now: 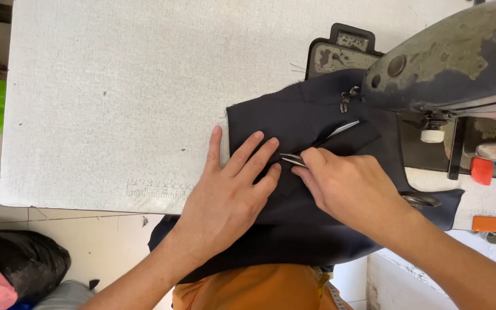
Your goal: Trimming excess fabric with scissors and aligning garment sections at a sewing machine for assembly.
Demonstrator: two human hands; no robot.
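Observation:
A dark navy fabric piece point(294, 112) lies on the white table point(116, 97) under the needle area of a worn grey sewing machine point(449, 57). My left hand point(231, 195) presses flat on the fabric, fingers spread. My right hand point(345, 183) pinches metal tweezers point(291, 159), whose tips touch the fabric by my left fingertips. A pale slit point(344, 128) shows in the cloth just beyond the tweezers. The fabric's lower part hangs over the table edge onto my lap.
The presser foot point(347, 99) sits at the fabric's far edge. A red part point(481, 170) and white knob point(431, 136) are on the machine's right. Bags point(12, 264) lie on the floor at lower left.

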